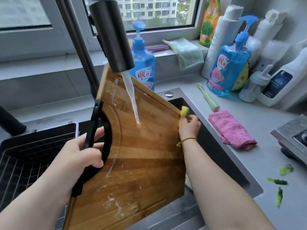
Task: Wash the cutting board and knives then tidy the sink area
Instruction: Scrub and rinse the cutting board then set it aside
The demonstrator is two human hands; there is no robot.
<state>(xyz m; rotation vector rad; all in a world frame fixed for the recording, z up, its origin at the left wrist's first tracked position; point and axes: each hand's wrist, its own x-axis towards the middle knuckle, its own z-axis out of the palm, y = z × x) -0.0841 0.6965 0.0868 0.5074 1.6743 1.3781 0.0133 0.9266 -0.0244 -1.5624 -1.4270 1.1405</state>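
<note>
- A grey kitchen surface [259,156] runs below a window [157,10], with a dark sink [214,151] set into it.
- The wooden cutting board [146,163] is held tilted over the sink, its far corner raised towards the faucet [113,35].
- Water [131,95] falls from the faucet onto the upper middle of the board, which is wet, with whitish streaks (foam or residue, hard to tell).
- The left hand [78,156] grips the board's black handle [93,123] on its left edge, fingers curled round it.
- The right hand [189,127] pinches a yellow sponge [184,112] against the board's right edge; a thin bracelet [189,139] sits on the wrist.
- A wire basket [29,156] fills the sink's left part.
- Just beside the sink's right rim lies a folded pink cloth [230,130], with a green brush [207,97] behind it.
- Blue soap bottles stand at the surface's back edge, one [142,63] behind the board, another [229,67] among white bottles in the far right corner.
- Green scraps [285,170] lie near the right edge, in front of a stove [292,136].
</note>
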